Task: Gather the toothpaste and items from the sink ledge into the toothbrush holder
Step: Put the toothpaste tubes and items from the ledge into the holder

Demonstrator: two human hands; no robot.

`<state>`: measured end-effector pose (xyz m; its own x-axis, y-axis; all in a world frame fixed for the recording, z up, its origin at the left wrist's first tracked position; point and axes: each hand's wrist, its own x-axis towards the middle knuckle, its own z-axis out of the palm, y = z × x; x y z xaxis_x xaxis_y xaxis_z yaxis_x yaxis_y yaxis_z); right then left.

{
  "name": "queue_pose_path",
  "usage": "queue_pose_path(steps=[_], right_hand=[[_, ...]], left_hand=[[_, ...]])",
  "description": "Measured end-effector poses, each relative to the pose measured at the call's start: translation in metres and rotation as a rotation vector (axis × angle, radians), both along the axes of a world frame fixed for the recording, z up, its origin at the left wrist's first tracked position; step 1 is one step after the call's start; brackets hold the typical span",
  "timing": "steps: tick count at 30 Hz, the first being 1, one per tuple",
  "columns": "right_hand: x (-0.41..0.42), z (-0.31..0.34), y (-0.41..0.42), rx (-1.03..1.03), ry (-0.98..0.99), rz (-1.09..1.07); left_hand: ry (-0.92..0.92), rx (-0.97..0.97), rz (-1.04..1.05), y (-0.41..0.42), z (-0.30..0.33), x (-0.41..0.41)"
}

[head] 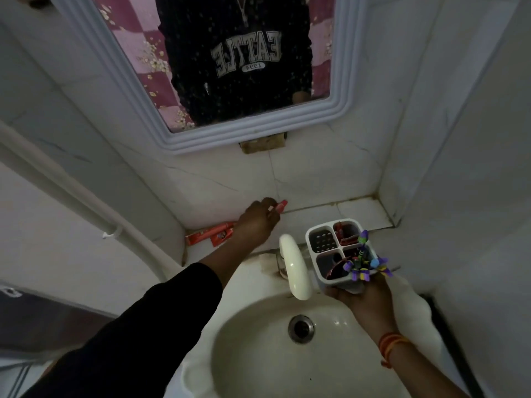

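Red toothpaste tube (211,232) lies on the ledge (359,209) under the left hand (255,222), which pinches a small red item (281,205). Right hand (363,294) grips the toothbrush holder (324,239) from below; tilted, its crowded contents may spill into the basin (258,340).

The white tiled ledge (359,211) behind the basin was bare on its right part, up to the corner where two walls met, so a hand could come down there freely. On the left part an orange toothpaste tube (209,233) lay close to the back wall, and the left hand (255,222) reached over it. The cream curved plastic tap (296,268) stood between the ledge and the round white basin (258,354). Just right of the tap, the white four-compartment toothbrush holder (321,239) blocked the passage. The basin bowl was open.
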<state>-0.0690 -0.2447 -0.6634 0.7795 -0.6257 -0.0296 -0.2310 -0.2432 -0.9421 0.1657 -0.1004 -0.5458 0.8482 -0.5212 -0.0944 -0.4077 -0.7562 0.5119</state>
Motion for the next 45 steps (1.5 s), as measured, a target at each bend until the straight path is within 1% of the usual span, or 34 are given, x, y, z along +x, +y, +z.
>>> queue_pose_path(steps=[2, 5, 7, 9, 10, 12, 14, 17, 19, 22, 24, 26, 28, 31, 33, 34, 36, 40, 43, 44, 45], right_hand=[[0.000, 0.003, 0.000, -0.010, -0.009, 0.000], [0.000, 0.006, 0.002, -0.003, 0.011, -0.014], [0.000, 0.007, 0.002, 0.025, 0.008, -0.013], [-0.001, 0.006, -0.001, 0.072, -0.014, -0.015], [-0.001, 0.005, -0.001, 0.085, -0.024, -0.016], [0.000, 0.005, -0.001, 0.074, -0.017, 0.002], [0.001, 0.003, -0.002, 0.063, -0.024, 0.002], [0.001, 0.001, -0.003, 0.123, -0.016, -0.007], [0.002, -0.003, -0.004, 0.123, -0.023, 0.009], [0.003, -0.010, -0.007, 0.111, -0.029, 0.009], [0.002, -0.007, -0.006, 0.053, -0.049, 0.017], [0.001, -0.006, -0.008, 0.040, -0.065, 0.001], [0.002, -0.006, -0.008, 0.058, -0.069, 0.004], [0.001, -0.008, -0.008, 0.060, -0.020, 0.025], [-0.001, -0.006, -0.006, 0.011, 0.057, 0.081], [-0.002, -0.007, -0.007, -0.001, 0.064, 0.072], [-0.003, -0.007, -0.008, -0.020, 0.012, 0.024], [0.001, -0.003, -0.002, -0.026, -0.030, 0.007], [0.001, 0.005, 0.002, -0.071, -0.013, 0.008], [0.002, 0.006, 0.003, -0.064, -0.005, 0.011], [0.002, 0.009, 0.004, -0.043, -0.006, 0.011]], left_hand=[[0.066, -0.109, 0.007, -0.005, 0.036, -0.012], [0.078, -0.081, -0.084, -0.013, 0.092, -0.028], [0.093, 0.064, -0.184, -0.021, 0.124, -0.043], [0.047, 0.251, -0.304, -0.032, 0.142, -0.061], [0.016, 0.312, -0.346, -0.038, 0.144, -0.070], [-0.025, 0.385, -0.383, -0.048, 0.136, -0.088], [-0.030, 0.422, -0.373, -0.057, 0.119, -0.103], [-0.019, 0.409, -0.363, -0.060, 0.099, -0.115], [0.005, 0.329, -0.360, -0.055, 0.098, -0.114], [0.055, 0.143, -0.345, -0.041, 0.111, -0.103], [0.006, 0.045, -0.284, -0.029, 0.115, -0.088], [-0.042, 0.002, -0.163, -0.017, 0.104, -0.065], [-0.033, 0.038, -0.058, -0.003, 0.080, -0.039], [-0.009, 0.233, 0.020, 0.018, 0.034, -0.004], [0.059, 0.387, 0.020, 0.031, 0.006, 0.011], [0.090, 0.433, 0.013, 0.036, -0.006, 0.018], [0.107, 0.448, 0.008, 0.042, -0.029, 0.030], [0.008, 0.404, 0.082, 0.043, -0.056, 0.045], [-0.153, 0.517, 0.005, 0.044, -0.061, 0.041], [-0.205, 0.532, -0.014, 0.046, -0.059, 0.040], [-0.241, 0.501, -0.020, 0.046, -0.057, 0.038]])
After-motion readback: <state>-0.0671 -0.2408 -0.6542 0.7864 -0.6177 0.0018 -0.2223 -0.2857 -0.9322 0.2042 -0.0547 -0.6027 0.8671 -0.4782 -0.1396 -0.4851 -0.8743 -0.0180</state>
